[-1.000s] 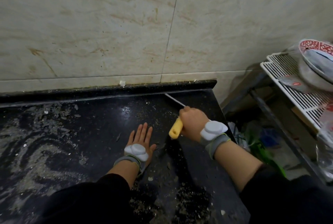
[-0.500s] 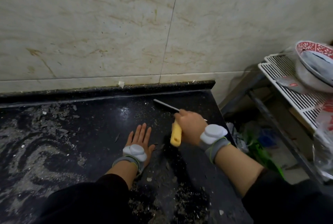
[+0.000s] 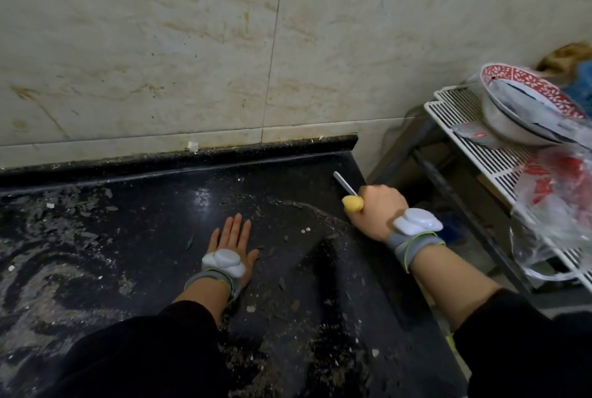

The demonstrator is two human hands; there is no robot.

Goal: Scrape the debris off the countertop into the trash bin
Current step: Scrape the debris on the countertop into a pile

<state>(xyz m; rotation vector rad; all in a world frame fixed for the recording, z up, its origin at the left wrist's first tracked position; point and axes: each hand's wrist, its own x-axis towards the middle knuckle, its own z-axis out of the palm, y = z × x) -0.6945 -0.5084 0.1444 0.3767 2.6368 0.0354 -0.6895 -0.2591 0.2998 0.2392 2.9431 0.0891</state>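
A black countertop (image 3: 153, 205) is strewn with grey and brown debris (image 3: 64, 256), thickest at the left and along the near side. My left hand (image 3: 232, 240) lies flat on the counter, fingers straight and pointing at the wall. My right hand (image 3: 374, 208) grips a scraper (image 3: 350, 197) by its yellow handle at the counter's right edge. Its metal blade points up and to the left, toward the wall. No trash bin shows in this view.
A tiled wall rises behind a black backsplash strip (image 3: 192, 157). To the right, past a gap, stands a white wire rack (image 3: 474, 141) carrying a red-patterned bowl (image 3: 525, 99) and plastic bags (image 3: 551, 205). Clutter lies in the dark gap below.
My right hand has carried the scraper to the right, from mid-counter to the right edge. My left hand has stayed flat in place. The view has shifted slightly.
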